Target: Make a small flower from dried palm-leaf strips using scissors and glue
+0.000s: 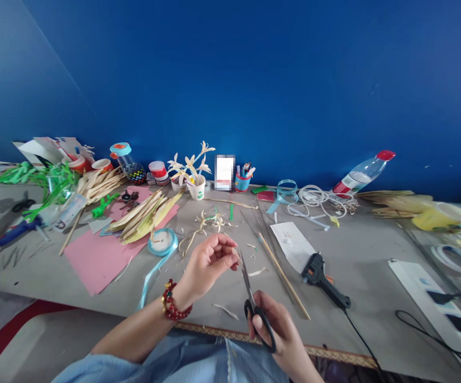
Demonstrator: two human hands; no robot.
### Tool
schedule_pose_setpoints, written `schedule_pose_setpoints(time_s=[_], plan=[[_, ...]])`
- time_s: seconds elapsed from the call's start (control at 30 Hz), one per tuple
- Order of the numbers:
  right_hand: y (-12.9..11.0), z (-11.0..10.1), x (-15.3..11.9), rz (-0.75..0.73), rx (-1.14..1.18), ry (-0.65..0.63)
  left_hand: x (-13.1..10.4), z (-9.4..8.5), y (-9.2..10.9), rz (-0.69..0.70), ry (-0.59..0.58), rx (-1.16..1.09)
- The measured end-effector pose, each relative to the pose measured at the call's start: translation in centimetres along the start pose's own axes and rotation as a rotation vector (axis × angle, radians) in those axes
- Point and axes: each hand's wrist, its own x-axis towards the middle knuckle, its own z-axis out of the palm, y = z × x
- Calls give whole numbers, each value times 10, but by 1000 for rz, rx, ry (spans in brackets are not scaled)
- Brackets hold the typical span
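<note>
My right hand grips a pair of black-handled scissors, thumb and fingers in the loops, blades pointing up and away from me. Close to the blade tips, my left hand has its fingers curled and thumb against fingertips in a pinch. Whatever sits in that pinch is too small to name. A red bead bracelet circles the left wrist. Just beyond the left hand lie pale husk flower pieces and curled strips. A cut husk scrap rests on the table below the hands.
Left of me are a blue ribbon roll, dried corn husks and pink paper. Husk flowers stand in a paper cup at the back. On the right lie a wooden stick, a corded glue gun and a power strip.
</note>
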Motion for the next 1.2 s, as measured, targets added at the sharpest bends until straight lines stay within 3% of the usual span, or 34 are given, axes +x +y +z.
schedule_pose_setpoints(time_s=[0.93,1.2], plan=[[10,-7,-4,-6,-81,20,4,-1,4,-37,-63,79],[18,-9,-5,-2,0,121,4,0,-1,-32,-78,55]])
